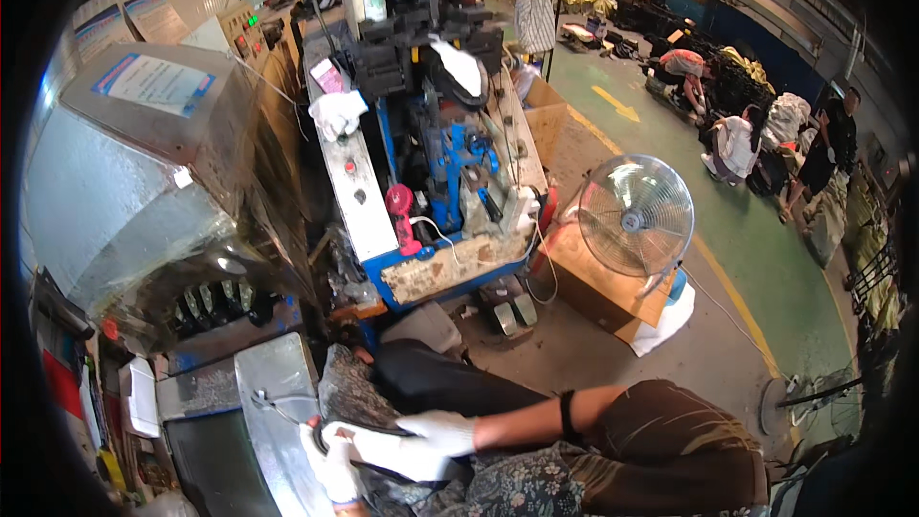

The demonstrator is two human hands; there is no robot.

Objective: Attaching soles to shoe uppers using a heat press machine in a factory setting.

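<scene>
In white gloves, both my hands are at a white shoe upper (392,452) with a dark edge, held low over my lap. My left hand (330,464) closes around its left end, by the dark opening. Across its top right lies my right hand (440,433), the glove somewhat smeared by motion; its fingers are curled onto the upper. A thin metal hand tool (275,406), like pincers, rests on the pale metal ledge (278,369) just beyond my left hand.
Ahead stands a blue shoe machine (450,182) with a white-and-black shoe (459,72) on it and a pink hand fan (402,215) in front. A grey metal hood (144,191) is at left. Right, a large fan (632,220) sits on a cardboard box (603,278); several people are farther off.
</scene>
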